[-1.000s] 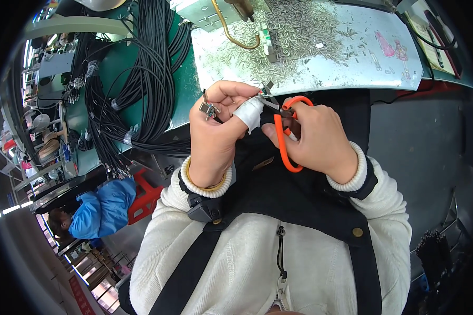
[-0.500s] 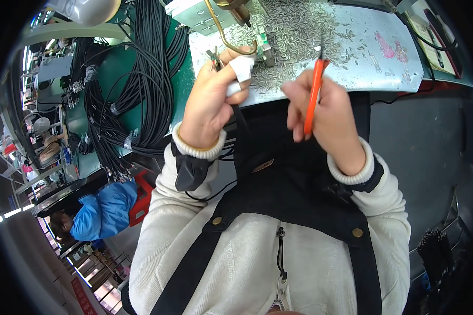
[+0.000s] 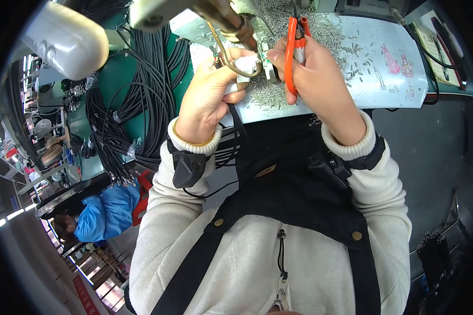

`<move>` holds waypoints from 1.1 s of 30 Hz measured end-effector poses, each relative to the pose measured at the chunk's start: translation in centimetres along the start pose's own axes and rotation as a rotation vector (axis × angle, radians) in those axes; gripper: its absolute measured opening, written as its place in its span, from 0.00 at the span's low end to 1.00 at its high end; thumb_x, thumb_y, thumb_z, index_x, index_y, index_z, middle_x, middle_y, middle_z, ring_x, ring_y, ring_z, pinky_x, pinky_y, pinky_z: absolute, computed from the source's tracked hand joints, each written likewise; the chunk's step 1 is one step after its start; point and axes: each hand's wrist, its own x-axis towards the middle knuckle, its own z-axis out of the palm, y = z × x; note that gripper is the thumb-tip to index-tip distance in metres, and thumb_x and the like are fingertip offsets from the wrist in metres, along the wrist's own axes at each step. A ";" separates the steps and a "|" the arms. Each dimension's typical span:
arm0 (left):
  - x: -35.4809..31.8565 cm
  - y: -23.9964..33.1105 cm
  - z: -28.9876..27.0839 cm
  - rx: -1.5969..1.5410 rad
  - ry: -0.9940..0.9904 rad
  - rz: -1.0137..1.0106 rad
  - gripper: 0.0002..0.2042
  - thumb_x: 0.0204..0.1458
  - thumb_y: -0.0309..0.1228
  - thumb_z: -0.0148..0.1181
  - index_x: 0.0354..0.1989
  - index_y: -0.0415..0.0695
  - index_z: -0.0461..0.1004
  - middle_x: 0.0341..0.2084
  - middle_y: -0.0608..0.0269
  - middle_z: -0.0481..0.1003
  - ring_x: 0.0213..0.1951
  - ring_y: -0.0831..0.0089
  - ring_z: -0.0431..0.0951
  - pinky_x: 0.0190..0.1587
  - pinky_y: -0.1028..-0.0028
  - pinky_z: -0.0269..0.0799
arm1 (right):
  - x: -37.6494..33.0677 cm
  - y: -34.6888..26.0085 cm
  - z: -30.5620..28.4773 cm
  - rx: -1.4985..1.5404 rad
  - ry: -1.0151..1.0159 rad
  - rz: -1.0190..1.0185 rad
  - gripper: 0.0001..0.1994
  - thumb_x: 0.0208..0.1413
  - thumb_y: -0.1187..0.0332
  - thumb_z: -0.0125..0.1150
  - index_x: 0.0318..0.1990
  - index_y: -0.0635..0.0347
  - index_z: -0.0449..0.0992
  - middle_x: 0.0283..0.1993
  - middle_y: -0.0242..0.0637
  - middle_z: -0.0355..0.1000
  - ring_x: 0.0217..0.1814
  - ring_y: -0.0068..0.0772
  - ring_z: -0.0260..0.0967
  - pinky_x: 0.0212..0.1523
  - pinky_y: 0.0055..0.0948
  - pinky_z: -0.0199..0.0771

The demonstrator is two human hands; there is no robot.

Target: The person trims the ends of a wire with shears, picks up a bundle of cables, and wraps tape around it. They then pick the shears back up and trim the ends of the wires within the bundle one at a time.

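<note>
My left hand (image 3: pixel 207 86) is closed around the end of a dark cable, with white wrapping on its fingers and a few thin coloured wires (image 3: pixel 217 59) sticking out by the thumb. My right hand (image 3: pixel 315 71) grips red-handled pliers (image 3: pixel 290 58), their dark jaws pointing away from me. The tips of its thumb and forefinger are at a small green-and-white fixture (image 3: pixel 268 64), between both hands. Right above the fixture comes down the metal tip of a machine head (image 3: pixel 242 30). A bent brass tube (image 3: pixel 222 46) curves in front of the left fingers. What the right fingertips touch is hidden.
Many small silvery pins (image 3: pixel 331 47) lie scattered over the white worktop (image 3: pixel 352 86). Bundles of black cables (image 3: pixel 147 84) cover the green bench at left. A rounded white lamp (image 3: pixel 68 42) juts in upper left. A notebook (image 3: pixel 439 52) lies far right. A person in blue (image 3: pixel 108 212) sits at left.
My right hand has moved left and away from me to the fixture, still holding the pliers. The left hand stays near the fixture. The view has shifted, bringing more of the machine head in.
</note>
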 end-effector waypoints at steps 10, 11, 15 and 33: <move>-0.3 -0.9 0.6 0.045 0.132 0.114 0.07 0.44 0.23 0.58 0.30 0.40 0.66 0.16 0.71 0.64 0.12 0.89 0.55 0.12 0.86 0.45 | -0.2 0.0 0.4 0.025 0.073 0.033 0.08 0.52 0.67 0.52 0.31 0.62 0.64 0.15 0.25 0.56 0.11 0.14 0.53 0.13 0.15 0.54; -0.3 -0.9 0.5 0.046 0.134 0.113 0.07 0.43 0.23 0.58 0.30 0.40 0.67 0.16 0.71 0.64 0.12 0.89 0.55 0.12 0.86 0.45 | -0.2 0.0 0.4 0.025 0.072 0.033 0.08 0.52 0.67 0.52 0.31 0.62 0.64 0.15 0.25 0.56 0.11 0.14 0.53 0.13 0.15 0.54; -0.3 -0.8 0.6 0.062 0.136 0.114 0.08 0.43 0.23 0.58 0.31 0.40 0.67 0.16 0.71 0.64 0.12 0.89 0.55 0.12 0.86 0.45 | -0.3 0.2 0.4 0.017 0.087 0.020 0.08 0.52 0.67 0.52 0.32 0.63 0.63 0.16 0.25 0.57 0.12 0.14 0.53 0.13 0.15 0.54; -6.5 -2.5 1.5 -0.014 -0.076 0.069 0.11 0.48 0.25 0.51 0.41 0.39 0.67 0.22 0.67 0.66 0.20 0.85 0.61 0.21 0.86 0.54 | -5.2 -0.9 0.9 0.178 -0.047 0.062 0.08 0.54 0.66 0.49 0.29 0.61 0.63 0.17 0.29 0.60 0.09 0.17 0.54 0.12 0.14 0.52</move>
